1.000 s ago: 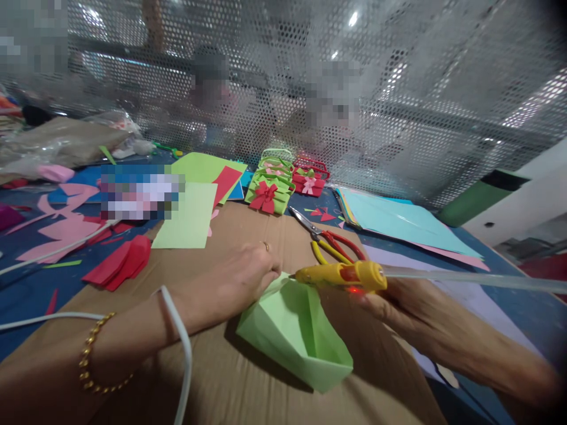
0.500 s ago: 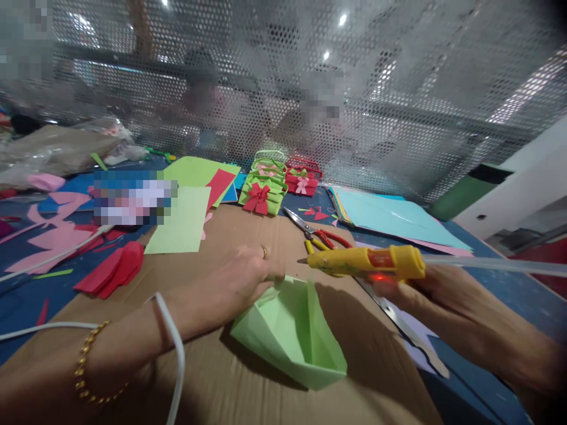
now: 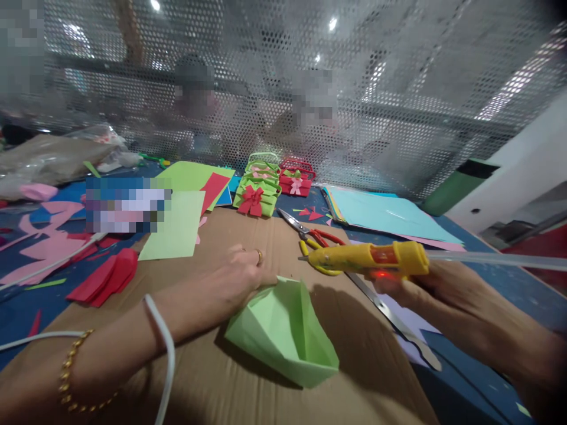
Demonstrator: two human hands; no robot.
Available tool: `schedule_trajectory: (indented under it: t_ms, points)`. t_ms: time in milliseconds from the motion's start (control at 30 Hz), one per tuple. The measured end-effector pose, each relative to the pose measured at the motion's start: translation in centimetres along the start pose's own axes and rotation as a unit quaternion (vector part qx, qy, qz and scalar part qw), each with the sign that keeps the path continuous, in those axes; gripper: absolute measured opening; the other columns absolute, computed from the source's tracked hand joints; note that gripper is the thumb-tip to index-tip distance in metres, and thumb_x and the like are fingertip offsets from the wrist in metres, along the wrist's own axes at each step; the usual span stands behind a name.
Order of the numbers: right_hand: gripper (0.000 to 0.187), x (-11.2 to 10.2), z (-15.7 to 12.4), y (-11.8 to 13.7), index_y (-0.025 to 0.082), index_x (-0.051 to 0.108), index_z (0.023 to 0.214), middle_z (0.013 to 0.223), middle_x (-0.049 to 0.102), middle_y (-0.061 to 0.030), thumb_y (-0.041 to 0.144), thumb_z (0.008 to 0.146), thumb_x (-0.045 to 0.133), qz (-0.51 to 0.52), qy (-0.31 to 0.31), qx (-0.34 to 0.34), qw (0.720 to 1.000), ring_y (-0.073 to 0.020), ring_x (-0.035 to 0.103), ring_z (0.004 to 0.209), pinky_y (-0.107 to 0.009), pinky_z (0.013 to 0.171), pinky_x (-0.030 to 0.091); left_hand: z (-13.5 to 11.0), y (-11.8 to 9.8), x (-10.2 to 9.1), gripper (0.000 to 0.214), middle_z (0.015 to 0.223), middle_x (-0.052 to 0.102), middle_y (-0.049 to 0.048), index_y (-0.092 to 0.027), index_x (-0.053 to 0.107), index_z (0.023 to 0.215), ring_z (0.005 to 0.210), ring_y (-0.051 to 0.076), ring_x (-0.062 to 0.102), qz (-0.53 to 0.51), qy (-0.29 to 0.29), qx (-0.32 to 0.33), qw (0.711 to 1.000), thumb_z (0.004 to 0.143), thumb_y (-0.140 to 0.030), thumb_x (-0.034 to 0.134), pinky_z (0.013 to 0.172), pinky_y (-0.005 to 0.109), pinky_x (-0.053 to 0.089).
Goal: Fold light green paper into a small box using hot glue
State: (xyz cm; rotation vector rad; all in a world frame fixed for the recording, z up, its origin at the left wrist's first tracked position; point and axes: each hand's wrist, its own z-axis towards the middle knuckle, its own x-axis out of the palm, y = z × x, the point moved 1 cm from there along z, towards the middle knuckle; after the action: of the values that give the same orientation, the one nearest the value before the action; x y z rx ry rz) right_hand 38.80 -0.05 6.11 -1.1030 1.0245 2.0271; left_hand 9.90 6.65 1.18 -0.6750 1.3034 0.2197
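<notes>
My left hand (image 3: 237, 274), with a gold ring, is closed on the upper left edge of a light green folded paper box (image 3: 283, 330). The box is open on top and rests tilted on a brown cardboard sheet (image 3: 234, 383). In my right hand (image 3: 425, 295) is a yellow hot glue gun (image 3: 367, 260), its red light lit and a clear glue stick (image 3: 496, 258) sticking out of the back. The nozzle points left, above and to the right of the box, apart from the paper.
Scissors (image 3: 295, 221) and a metal blade-like tool (image 3: 398, 327) lie beyond and beside the glue gun. Small green paper bags (image 3: 261, 189) and a red one (image 3: 296, 177) stand at the back. Coloured paper sheets (image 3: 376, 212) are stacked right. A white cord (image 3: 166, 354) crosses my left forearm.
The whole view has shifted slightly left. Both hands keep nearly the same pose, with the glue gun still held beside the green box.
</notes>
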Motion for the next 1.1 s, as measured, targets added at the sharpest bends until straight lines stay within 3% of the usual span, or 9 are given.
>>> schedule_trajectory:
  t_ms: [200,333,433,533,633,700,800,900,1100]
  points:
    - [0.029,-0.5,0.0,-0.2,0.024,0.064,0.085,0.063,0.056,0.0011,0.045,0.097,0.049,0.02,0.026,0.044,0.998,-0.0129,0.047,0.051,-0.025,0.043,0.036,0.0,0.5,0.2,0.024,0.088,0.06,0.0036,-0.028,0.072,0.104,0.08,0.019,0.051,0.024,-0.026,0.015,0.999,0.099,-0.022,0.049,0.067,0.029,0.036]
    - [0.03,-0.9,0.1,-0.5,0.022,0.065,0.098,0.077,0.062,-0.0002,0.045,0.098,0.046,0.044,0.047,0.06,0.996,-0.0143,0.051,0.062,-0.026,0.055,0.04,0.5,0.9,-0.7,0.032,0.102,0.067,0.0075,-0.022,0.068,0.12,0.091,0.021,0.059,-0.003,-0.123,-0.004,0.992,0.099,-0.025,0.044,0.079,0.035,0.044]
    - [0.041,-1.2,0.4,-0.7,0.019,0.062,0.085,0.071,0.059,-0.0007,0.053,0.098,0.043,0.03,0.031,0.059,0.997,-0.0143,0.049,0.06,-0.027,0.055,0.037,0.7,-0.2,-2.1,0.032,0.107,0.069,0.0082,-0.019,0.068,0.119,0.096,0.022,0.062,-0.054,-0.174,-0.015,0.983,0.098,-0.028,0.046,0.084,0.037,0.047]
    - [0.047,-1.3,0.1,-0.7,0.018,0.06,0.082,0.067,0.057,-0.0007,0.057,0.097,0.038,0.002,0.035,0.08,0.996,-0.0143,0.046,0.057,-0.027,0.054,0.034,0.5,-2.7,-2.6,0.028,0.104,0.069,0.0072,-0.022,0.07,0.111,0.096,0.023,0.063,-0.071,-0.169,-0.016,0.983,0.099,-0.032,0.047,0.083,0.038,0.048]
    - [0.049,-1.4,-1.2,-1.1,0.02,0.054,0.071,0.064,0.056,-0.0018,0.056,0.097,0.034,-0.089,0.045,0.131,0.986,-0.0145,0.044,0.054,-0.029,0.053,0.032,-0.5,-5.9,-2.0,0.029,0.107,0.066,0.008,-0.024,0.066,0.116,0.096,0.024,0.061,0.0,-0.172,0.03,0.985,0.1,-0.038,0.046,0.08,0.04,0.049]
    - [0.046,-1.6,-2.8,-2.0,0.022,0.051,0.069,0.065,0.056,-0.0027,0.052,0.099,0.034,-0.159,0.037,0.154,0.974,-0.0155,0.046,0.054,-0.03,0.054,0.032,-1.2,-8.1,-0.8,0.036,0.116,0.065,0.0117,-0.019,0.063,0.119,0.102,0.028,0.06,0.117,-0.198,0.102,0.968,0.097,-0.044,0.05,0.084,0.044,0.047]
    - [0.03,-1.7,-5.4,-4.1,0.021,0.056,0.094,0.087,0.061,-0.0076,0.043,0.1,0.036,-0.207,0.006,0.15,0.967,-0.0211,0.058,0.071,-0.033,0.063,0.038,-1.8,-10.4,1.4,0.042,0.12,0.067,0.0111,-0.017,0.065,0.115,0.117,0.031,0.054,0.283,-0.215,0.21,0.911,0.095,-0.05,0.049,0.102,0.047,0.038]
    - [0.025,-1.5,-7.3,-6.5,0.02,0.055,0.103,0.098,0.06,-0.0124,0.032,0.1,0.034,-0.256,-0.003,0.164,0.953,-0.0231,0.059,0.072,-0.035,0.062,0.039,-1.6,-10.9,3.0,0.031,0.116,0.069,0.0106,-0.015,0.067,0.112,0.121,0.032,0.053,0.374,-0.231,0.219,0.871,0.094,-0.027,0.046,0.112,0.049,0.026]
    - [0.027,-0.1,-8.3,-9.1,0.018,0.057,0.107,0.096,0.061,-0.0119,0.037,0.099,0.039,-0.22,0.032,0.162,0.961,-0.0235,0.062,0.077,-0.038,0.07,0.047,-1.9,-9.8,3.4,0.027,0.098,0.07,0.0079,-0.014,0.07,0.097,0.107,0.028,0.06,0.364,-0.21,0.232,0.877,0.09,-0.015,0.044,0.12,0.051,0.018]
